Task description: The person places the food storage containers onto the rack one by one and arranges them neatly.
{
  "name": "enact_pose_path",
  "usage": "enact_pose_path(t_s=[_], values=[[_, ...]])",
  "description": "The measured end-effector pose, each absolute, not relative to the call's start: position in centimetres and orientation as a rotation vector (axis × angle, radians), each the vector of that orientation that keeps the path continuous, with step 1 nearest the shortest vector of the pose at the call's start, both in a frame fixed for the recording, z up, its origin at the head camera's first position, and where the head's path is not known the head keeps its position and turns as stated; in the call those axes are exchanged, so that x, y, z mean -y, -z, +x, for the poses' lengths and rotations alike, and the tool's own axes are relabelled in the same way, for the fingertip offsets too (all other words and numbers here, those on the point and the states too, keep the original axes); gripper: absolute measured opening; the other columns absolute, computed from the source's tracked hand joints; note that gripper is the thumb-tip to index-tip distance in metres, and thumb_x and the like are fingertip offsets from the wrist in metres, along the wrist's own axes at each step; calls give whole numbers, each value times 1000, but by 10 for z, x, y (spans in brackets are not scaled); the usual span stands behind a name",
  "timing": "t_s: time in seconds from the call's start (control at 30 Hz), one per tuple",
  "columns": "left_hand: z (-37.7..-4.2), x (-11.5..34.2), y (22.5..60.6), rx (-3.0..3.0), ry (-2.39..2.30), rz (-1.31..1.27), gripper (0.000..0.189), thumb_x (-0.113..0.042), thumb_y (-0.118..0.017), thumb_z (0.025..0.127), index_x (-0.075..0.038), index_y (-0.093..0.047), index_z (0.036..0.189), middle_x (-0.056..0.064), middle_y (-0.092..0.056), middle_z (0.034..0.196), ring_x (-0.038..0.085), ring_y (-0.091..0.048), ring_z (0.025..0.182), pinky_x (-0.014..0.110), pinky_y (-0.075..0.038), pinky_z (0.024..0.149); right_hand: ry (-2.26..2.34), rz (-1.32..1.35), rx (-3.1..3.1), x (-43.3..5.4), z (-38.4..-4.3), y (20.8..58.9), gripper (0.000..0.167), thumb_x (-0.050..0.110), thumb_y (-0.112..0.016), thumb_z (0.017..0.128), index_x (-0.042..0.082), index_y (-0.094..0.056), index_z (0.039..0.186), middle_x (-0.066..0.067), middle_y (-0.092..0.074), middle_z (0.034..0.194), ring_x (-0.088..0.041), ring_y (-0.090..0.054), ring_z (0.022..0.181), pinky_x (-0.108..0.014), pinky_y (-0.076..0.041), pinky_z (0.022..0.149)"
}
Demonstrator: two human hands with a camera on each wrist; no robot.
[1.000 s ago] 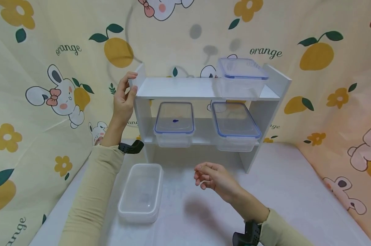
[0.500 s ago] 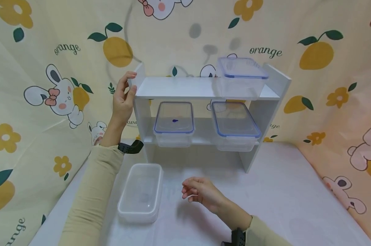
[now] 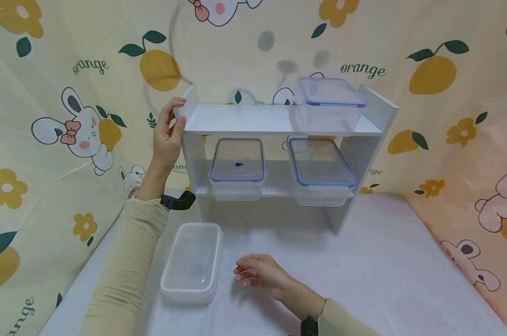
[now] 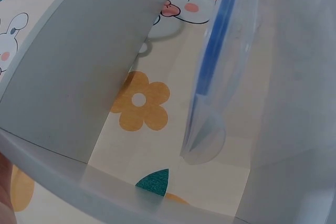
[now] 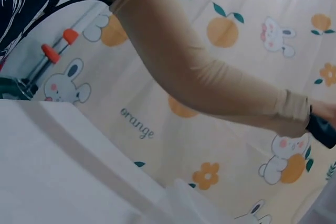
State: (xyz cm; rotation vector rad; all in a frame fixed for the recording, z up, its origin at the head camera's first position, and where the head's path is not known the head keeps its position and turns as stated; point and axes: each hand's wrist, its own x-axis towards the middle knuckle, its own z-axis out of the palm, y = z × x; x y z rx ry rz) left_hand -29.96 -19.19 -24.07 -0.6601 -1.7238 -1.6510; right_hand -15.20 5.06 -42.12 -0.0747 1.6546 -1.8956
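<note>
In the head view my left hand (image 3: 168, 133) grips the upper left side panel of a white shelf unit (image 3: 236, 119), with fingers and thumb at its edge. My right hand (image 3: 265, 277) hovers over the table, fingers loosely curled, with no object clearly visible in it. Left of it, apart from the fingers, lies a frosted plastic food container (image 3: 192, 263). Two clear containers with blue-rimmed lids, the left one (image 3: 238, 170) and the right one (image 3: 322, 172), sit on the middle shelf. A third lidded container (image 3: 331, 107) stands at the top shelf's right end.
A white-covered table (image 3: 375, 270) lies under everything. Printed cloth (image 3: 257, 60) hangs behind and at both sides. The shelf's right side panel (image 3: 354, 163) stands upright. The right wrist view shows a beige sleeve (image 5: 199, 77) and a stand with orange clamps (image 5: 51, 53).
My right hand has moved left and toward the front of the table, closer to the frosted container. The left hand stays on the shelf panel, and the containers have not moved.
</note>
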Motion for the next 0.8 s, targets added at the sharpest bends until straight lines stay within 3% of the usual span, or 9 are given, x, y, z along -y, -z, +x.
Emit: enact_pose_path(t_s=[0.23,0.43,0.8], values=[[-299,192,241,1743,1651,-646,29,-7,-44,100,-9,-50,128,-16,-49,133,11,-43,112,22,-38,94,1915,-3,-1642,-35,-155,436,38,20,-62,90,-8,-56,115,0,-67,85,-6,-66,75,-18,-52,68],[-299,192,240,1739,1653,-646,29,-7,-45,100,-10,-50,128,-16,-49,132,14,-43,114,22,-38,95,1927,53,-1640,-23,-157,443,50,24,-65,89,-10,-52,124,-3,-66,89,-9,-67,78,-21,-54,73],[-299,192,241,1727,1662,-650,28,-6,-45,99,-10,-51,126,-18,-50,131,18,-44,113,22,-38,91,1913,109,-1624,0,-157,453,45,26,-68,88,-8,-57,115,0,-60,82,-8,-60,71,-17,-52,65]])
